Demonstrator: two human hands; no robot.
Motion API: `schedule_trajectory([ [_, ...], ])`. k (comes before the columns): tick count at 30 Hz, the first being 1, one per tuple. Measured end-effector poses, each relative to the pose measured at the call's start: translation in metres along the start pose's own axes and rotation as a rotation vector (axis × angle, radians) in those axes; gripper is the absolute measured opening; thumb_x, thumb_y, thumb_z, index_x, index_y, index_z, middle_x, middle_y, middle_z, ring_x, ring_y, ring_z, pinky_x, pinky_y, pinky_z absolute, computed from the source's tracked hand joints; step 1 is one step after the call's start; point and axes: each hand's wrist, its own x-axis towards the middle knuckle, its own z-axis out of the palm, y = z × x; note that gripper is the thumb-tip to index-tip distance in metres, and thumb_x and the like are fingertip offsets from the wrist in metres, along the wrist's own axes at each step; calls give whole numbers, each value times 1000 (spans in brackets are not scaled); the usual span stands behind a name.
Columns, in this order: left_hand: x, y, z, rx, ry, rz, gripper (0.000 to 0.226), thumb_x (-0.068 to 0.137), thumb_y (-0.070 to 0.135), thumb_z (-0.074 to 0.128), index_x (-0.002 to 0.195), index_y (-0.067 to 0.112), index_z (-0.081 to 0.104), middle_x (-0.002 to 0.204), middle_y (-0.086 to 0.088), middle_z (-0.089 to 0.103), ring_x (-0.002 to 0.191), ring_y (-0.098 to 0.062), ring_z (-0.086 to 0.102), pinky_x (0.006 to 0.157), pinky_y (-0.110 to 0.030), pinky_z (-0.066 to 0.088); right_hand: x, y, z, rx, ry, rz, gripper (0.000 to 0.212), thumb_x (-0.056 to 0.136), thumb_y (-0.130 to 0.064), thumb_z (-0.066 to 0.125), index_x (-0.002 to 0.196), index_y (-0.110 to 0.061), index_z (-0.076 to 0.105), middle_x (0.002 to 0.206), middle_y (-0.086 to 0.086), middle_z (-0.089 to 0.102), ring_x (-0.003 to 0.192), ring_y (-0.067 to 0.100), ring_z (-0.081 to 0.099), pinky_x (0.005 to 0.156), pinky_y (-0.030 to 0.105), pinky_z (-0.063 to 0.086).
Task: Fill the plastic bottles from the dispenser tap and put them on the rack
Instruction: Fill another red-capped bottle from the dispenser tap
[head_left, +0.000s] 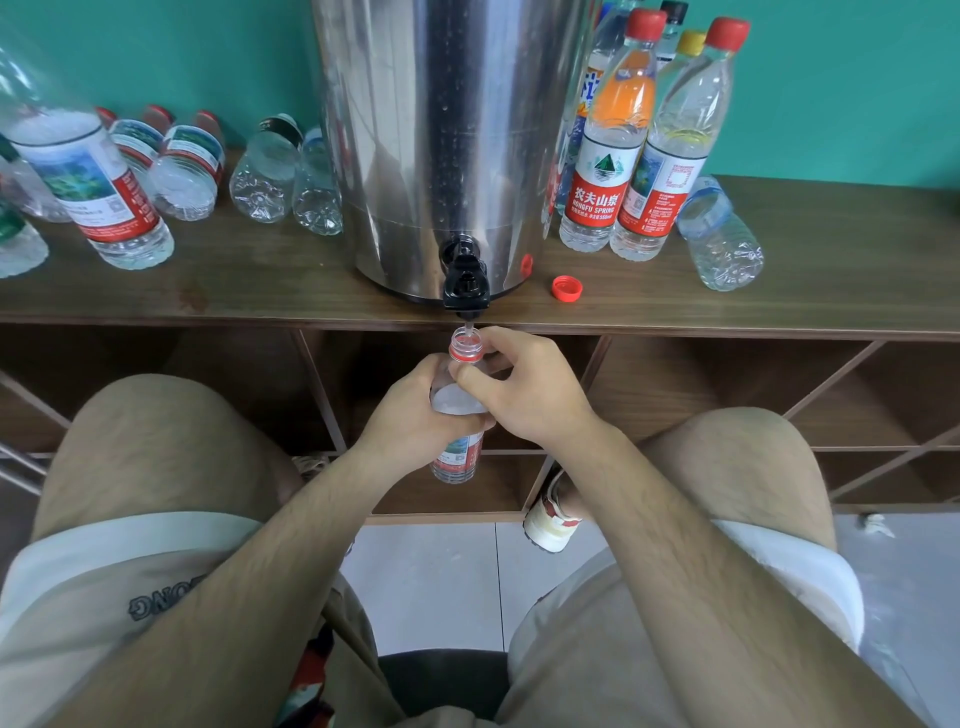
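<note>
A clear plastic bottle (464, 347) with a red neck ring and no cap stands upright directly under the black tap (465, 280) of the steel dispenser (441, 130). A thin stream of water runs from the tap into its mouth. My left hand (415, 415) grips the bottle's body from the left. From the right, my right hand (519, 384) pinches the bottle just below the neck. The lower labelled part of the bottle shows beneath my hands.
On the wooden shelf top (260, 280) a loose red cap (567, 287) lies right of the tap. Several bottles lie on their sides at the left (260, 171), capped bottles stand at the right (608, 156), one lies beside them (722, 234). Rack compartments (727, 395) open below.
</note>
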Motion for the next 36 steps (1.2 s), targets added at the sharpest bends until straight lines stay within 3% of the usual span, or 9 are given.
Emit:
schedule_trajectory([
  [36,3,-1,4,20,11,-20,68,86,29,84,144,22,50,137,0,63,125,-21,61,107,-46,53,2,1,-1,-23,-19,-38,20,92,-32,70,106,-19,77,96,-8,76,92,11,70,84,43,59],
])
